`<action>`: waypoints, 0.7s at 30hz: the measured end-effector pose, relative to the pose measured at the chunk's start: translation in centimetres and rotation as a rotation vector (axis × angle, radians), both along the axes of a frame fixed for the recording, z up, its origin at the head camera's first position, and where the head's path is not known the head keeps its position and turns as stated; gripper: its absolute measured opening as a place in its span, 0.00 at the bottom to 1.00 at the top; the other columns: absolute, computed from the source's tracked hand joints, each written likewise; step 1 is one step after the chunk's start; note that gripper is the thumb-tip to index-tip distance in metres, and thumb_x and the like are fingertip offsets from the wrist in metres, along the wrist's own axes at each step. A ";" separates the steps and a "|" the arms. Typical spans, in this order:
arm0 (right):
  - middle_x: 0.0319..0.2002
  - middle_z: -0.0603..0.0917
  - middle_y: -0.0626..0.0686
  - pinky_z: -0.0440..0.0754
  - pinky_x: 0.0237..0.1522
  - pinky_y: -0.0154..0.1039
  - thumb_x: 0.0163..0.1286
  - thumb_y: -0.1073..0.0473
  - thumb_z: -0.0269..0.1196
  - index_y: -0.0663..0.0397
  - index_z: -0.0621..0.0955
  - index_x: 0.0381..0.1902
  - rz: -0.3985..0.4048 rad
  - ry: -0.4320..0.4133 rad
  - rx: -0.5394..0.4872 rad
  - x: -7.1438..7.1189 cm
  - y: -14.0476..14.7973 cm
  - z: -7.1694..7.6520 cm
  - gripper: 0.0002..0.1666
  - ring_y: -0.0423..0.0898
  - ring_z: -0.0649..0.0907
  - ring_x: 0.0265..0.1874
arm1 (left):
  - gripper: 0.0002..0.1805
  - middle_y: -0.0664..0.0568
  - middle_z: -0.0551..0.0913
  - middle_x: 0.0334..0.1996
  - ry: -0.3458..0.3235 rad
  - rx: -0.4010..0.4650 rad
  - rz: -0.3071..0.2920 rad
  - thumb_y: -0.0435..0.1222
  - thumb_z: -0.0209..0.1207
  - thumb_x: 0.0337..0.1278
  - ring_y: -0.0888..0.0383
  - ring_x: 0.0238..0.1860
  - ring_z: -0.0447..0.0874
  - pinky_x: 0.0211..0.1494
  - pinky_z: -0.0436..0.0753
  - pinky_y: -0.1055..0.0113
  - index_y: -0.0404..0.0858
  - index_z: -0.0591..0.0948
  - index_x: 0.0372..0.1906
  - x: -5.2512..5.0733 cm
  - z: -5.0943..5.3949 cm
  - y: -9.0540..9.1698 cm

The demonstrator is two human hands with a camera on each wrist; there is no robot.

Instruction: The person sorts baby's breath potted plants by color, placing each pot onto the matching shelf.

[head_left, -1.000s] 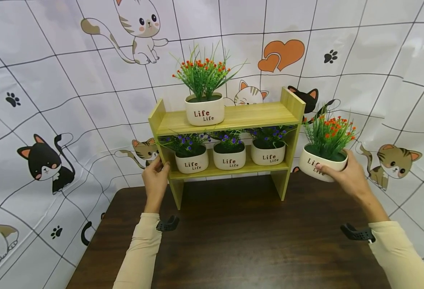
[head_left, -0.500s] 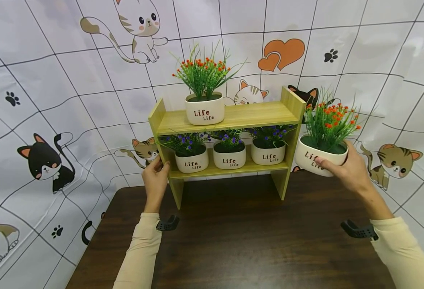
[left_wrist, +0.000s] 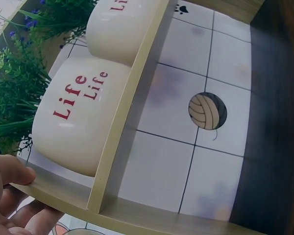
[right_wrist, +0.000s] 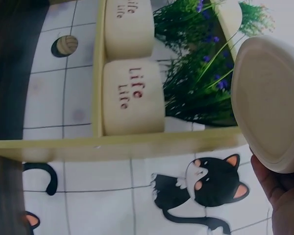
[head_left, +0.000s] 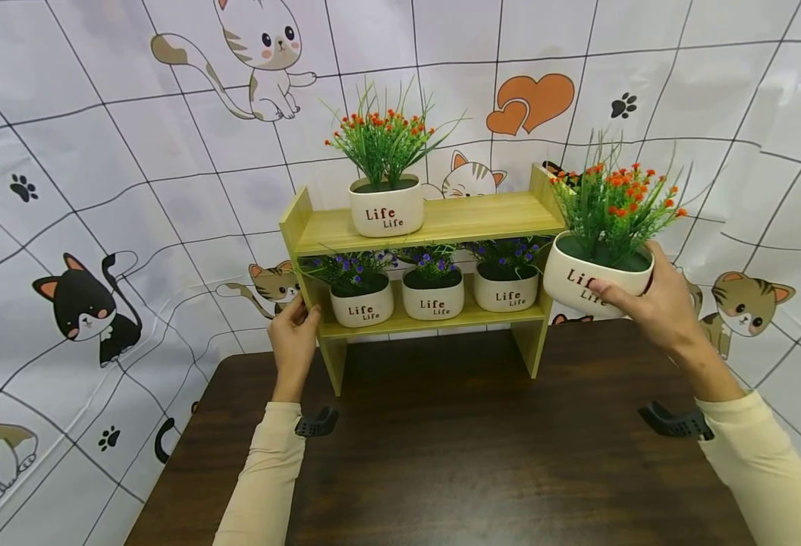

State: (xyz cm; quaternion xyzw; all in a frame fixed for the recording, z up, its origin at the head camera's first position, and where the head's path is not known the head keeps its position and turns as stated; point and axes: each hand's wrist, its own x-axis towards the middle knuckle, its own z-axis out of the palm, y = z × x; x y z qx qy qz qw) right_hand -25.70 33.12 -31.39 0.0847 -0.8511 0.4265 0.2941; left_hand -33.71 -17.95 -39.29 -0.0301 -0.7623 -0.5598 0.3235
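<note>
My right hand grips a potted plant with orange flowers, thumb across the lettered front of its white pot. It is in the air, slightly tilted, beside the right end of the wooden shelf. In the right wrist view the underside of that pot shows. At the shelf's left end, my left hand pinches the side panel; the left wrist view has the thumb inside and the fingers outside. Another orange-flowered potted plant stands on the top board, left of centre.
On the lower board stand three white pots with purple flowers: a left pot, a middle pot and a right pot. The shelf stands on a dark wooden table, before a cat-patterned wall covering.
My right hand has raised the potted plant and brought it a little to the left, nearer the shelf's right end. The left hand and the shelf have stayed where they were.
</note>
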 end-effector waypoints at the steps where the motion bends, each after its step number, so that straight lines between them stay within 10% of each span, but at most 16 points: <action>1: 0.33 0.81 0.26 0.76 0.34 0.23 0.61 0.57 0.75 0.60 0.73 0.65 0.002 0.001 -0.004 0.0 -0.2 0.3 0.37 0.28 0.81 0.32 | 0.25 0.32 0.87 0.58 -0.001 0.001 0.000 0.27 0.63 0.70 0.39 0.58 0.90 0.44 0.78 0.90 0.31 0.80 0.70 0.0 0.0 0.0; 21: 0.41 0.84 0.36 0.81 0.33 0.23 0.60 0.59 0.75 0.58 0.75 0.68 0.162 0.091 -0.014 -1.6 -5.0 3.8 0.39 0.30 0.85 0.34 | 0.23 0.31 0.88 0.56 0.011 0.013 0.003 0.26 0.64 0.70 0.38 0.55 0.91 0.42 0.78 0.89 0.30 0.82 0.68 -0.1 -0.1 0.0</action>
